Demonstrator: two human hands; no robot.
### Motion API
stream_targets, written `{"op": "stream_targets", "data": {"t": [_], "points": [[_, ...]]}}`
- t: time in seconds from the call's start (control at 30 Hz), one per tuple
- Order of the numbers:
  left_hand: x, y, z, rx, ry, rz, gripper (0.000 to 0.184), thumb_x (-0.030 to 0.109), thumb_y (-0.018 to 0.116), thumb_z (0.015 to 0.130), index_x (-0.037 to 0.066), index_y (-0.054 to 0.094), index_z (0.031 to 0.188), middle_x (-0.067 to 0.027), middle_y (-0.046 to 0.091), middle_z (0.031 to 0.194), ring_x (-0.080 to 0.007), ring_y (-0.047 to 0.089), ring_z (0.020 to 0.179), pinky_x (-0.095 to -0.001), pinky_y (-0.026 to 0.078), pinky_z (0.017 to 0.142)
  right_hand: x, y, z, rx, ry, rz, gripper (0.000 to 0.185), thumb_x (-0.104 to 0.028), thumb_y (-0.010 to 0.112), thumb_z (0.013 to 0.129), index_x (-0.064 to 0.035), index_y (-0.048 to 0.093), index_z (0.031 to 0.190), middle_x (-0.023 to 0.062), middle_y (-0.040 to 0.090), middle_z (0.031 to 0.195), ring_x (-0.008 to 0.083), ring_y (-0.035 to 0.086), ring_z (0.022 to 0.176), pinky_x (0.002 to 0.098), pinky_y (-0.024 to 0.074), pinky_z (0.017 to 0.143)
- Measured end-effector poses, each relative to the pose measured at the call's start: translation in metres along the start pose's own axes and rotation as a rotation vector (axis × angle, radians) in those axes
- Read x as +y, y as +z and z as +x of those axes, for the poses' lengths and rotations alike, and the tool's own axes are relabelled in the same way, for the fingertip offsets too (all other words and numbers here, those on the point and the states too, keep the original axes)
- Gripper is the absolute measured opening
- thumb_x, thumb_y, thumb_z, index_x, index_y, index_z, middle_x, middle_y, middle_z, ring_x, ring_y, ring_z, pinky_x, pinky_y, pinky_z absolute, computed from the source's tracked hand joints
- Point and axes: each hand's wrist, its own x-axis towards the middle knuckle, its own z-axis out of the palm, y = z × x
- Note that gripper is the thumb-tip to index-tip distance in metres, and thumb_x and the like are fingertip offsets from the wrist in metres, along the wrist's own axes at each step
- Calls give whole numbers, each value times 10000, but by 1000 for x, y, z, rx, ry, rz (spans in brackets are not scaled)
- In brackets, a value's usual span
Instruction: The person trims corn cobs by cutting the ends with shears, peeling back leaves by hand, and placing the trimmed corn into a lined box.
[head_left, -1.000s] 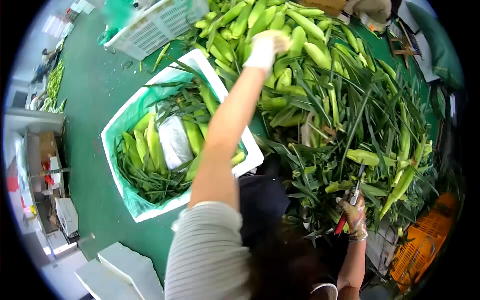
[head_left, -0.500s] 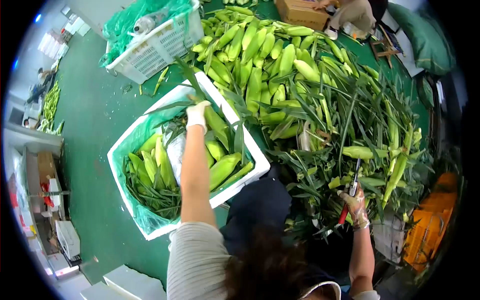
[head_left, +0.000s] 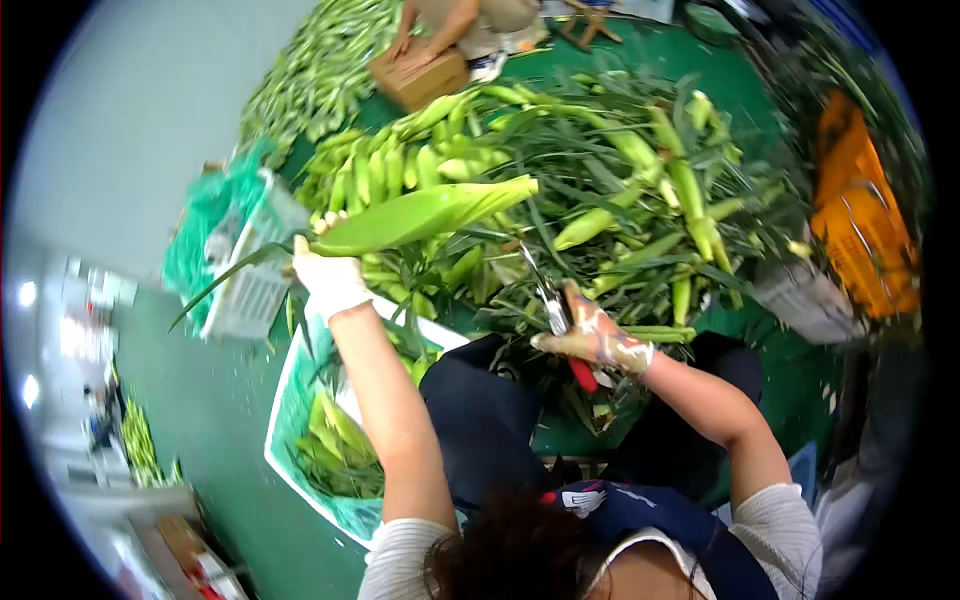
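My left hand (head_left: 330, 283), in a white glove, grips a green ear of corn (head_left: 420, 215) by its leafy end, raised over the pile. The ear lies nearly level, its cut-looking pale end pointing right. In my right hand (head_left: 603, 338), which wears a stained patterned glove, are pruning shears (head_left: 552, 305) with red handles, the blades pointing up and away, below the ear and apart from it. Under my left forearm sits a white foam box (head_left: 283, 405) lined with green plastic, holding several husked ears (head_left: 335, 432); my arm hides part of it.
A big heap of corn and loose leaves (head_left: 590, 150) spreads ahead. A white basket (head_left: 243, 295) with green netting stands left, an orange crate (head_left: 865, 240) right. At the back, another person's hands (head_left: 425, 55) rest on a cardboard box (head_left: 430, 85).
My left hand has come up out of the foam box with the ear of corn. My right hand has brought the shears closer to the middle. The view has turned right.
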Motion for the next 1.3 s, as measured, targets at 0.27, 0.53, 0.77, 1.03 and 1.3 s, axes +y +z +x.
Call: {"op": "stream_targets", "data": {"t": [0.27, 0.53, 0.77, 1.03, 1.3], "points": [[-133, 46, -66, 36, -246, 45, 430, 333, 281, 982, 82, 374, 646, -92, 445, 606, -259, 461, 665, -421, 444, 779, 11, -63, 11, 136, -58, 559, 723, -361, 775, 680, 37, 433, 1176, 147, 540, 1048, 219, 515, 977, 320, 421, 874], [-183, 29, -53, 117, -343, 80, 435, 367, 240, 984, 75, 376, 691, -96, 443, 642, -247, 451, 675, -409, 439, 784, 61, -70, 12, 239, 90, -67, 403, -302, 710, 667, -10, 496, 846, 132, 574, 708, 244, 538, 581, 360, 457, 534], [-177, 37, -35, 165, -364, 136, 425, 382, 294, 980, 54, 394, 730, -90, 439, 627, -252, 455, 630, -418, 460, 668, 72, -142, -53, -202, 389, -49, 727, -503, 732, 624, 4, 520, 1099, 159, 593, 896, 237, 586, 815, 360, 477, 741], [-202, 55, -69, -60, -579, 69, 440, 410, 421, 958, -7, 503, 847, -128, 521, 659, -274, 504, 614, -456, 490, 717, 40, -125, -2, 359, -162, -543, 538, -346, 663, 727, 31, 442, 1041, 226, 603, 845, 365, 615, 739, 444, 484, 677], [-150, 71, -71, 122, 347, 769, 274, 142, 402, 883, -109, 514, 883, -245, 611, 868, -308, 618, 785, -433, 533, 759, 90, -164, 29, 844, 247, 496, 369, -59, 711, 711, -6, 510, 1015, 72, 621, 862, 184, 585, 720, 317, 507, 661]]}}
